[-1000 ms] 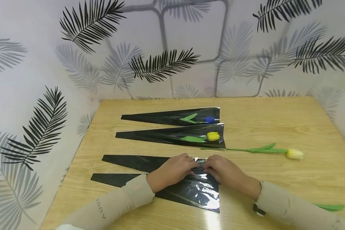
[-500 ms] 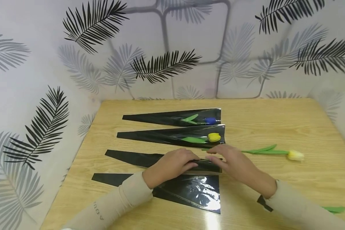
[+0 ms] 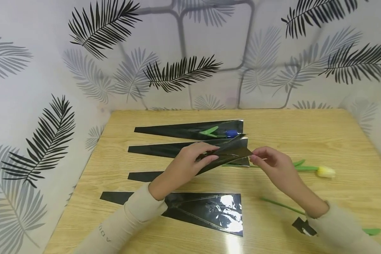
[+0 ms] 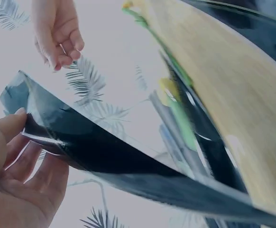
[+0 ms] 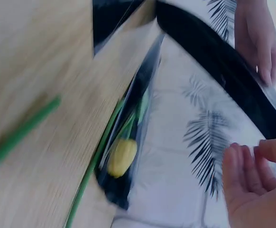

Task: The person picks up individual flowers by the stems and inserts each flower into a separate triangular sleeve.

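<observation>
My left hand grips a black flower sleeve near its wide end, thumb in front and fingers behind. That end is raised off the table, its narrow tail pointing left. At the sleeve's lower right corner, thumb and forefinger of my right hand pinch the edge in the head view; the wrist views do not show this contact plainly. In the left wrist view the sleeve bends in a curve from my fingers. The right wrist view shows it as a dark band beyond my right hand.
Behind lie two sleeves, one with a blue tulip, one with a yellow tulip. A pale yellow tulip lies loose on the right. Another black sleeve lies flat in front. A green stem passes under my right forearm.
The sleeve between my hands has come up off the table, moving back and right. My right hand has shifted right, from over the sleeve to its corner. The green stem has come into view.
</observation>
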Tool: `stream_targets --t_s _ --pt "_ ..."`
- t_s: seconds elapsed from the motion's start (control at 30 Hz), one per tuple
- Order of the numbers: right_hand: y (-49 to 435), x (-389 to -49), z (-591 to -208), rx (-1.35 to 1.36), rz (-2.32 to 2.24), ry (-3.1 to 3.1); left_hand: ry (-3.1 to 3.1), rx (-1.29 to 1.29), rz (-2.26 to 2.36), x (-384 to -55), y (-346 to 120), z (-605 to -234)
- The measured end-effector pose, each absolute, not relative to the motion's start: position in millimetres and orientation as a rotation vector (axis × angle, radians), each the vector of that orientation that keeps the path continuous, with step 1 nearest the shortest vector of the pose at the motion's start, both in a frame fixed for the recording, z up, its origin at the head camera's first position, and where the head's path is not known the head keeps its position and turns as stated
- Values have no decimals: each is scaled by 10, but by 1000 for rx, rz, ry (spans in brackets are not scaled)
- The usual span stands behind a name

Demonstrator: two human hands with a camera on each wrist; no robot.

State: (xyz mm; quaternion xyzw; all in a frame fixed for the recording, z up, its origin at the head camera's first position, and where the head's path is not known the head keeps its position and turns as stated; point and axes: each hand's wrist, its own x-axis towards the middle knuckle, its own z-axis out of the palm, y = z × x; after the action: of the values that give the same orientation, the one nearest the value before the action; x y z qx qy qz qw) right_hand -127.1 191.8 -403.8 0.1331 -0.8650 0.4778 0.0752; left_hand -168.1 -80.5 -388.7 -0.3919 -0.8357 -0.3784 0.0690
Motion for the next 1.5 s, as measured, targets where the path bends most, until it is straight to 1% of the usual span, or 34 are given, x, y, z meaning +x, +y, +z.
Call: stream_targets --t_s 0.27,0.47,0.7,0.97,1.17,1.5 --pt "1599 -1128 -3883 577 1708 -2211 -2401 -1259 -1312 -1630 -654 -3705" --pt "1428 -1071 -3789 604 1736 -2018 -2301 -1327 -1432 -1564 -526 -3632" --pt "1309 -1093 -3747 676 1898 -1734 -2204 -1366 -1575 -1510 -449 -3609" --pt "1224 -1108 -3721 579 1760 -1654 -2061 -1366 -1597 -1497 -389 -3597" --pt "1191 -1109 -3677 601 1687 -1598 -2022 -1364 -1617 -1487 -377 -3576" --pt "1215 -1154 -3717 579 1506 -1640 -1984 -1345 -1622 -1473 -398 -3535"
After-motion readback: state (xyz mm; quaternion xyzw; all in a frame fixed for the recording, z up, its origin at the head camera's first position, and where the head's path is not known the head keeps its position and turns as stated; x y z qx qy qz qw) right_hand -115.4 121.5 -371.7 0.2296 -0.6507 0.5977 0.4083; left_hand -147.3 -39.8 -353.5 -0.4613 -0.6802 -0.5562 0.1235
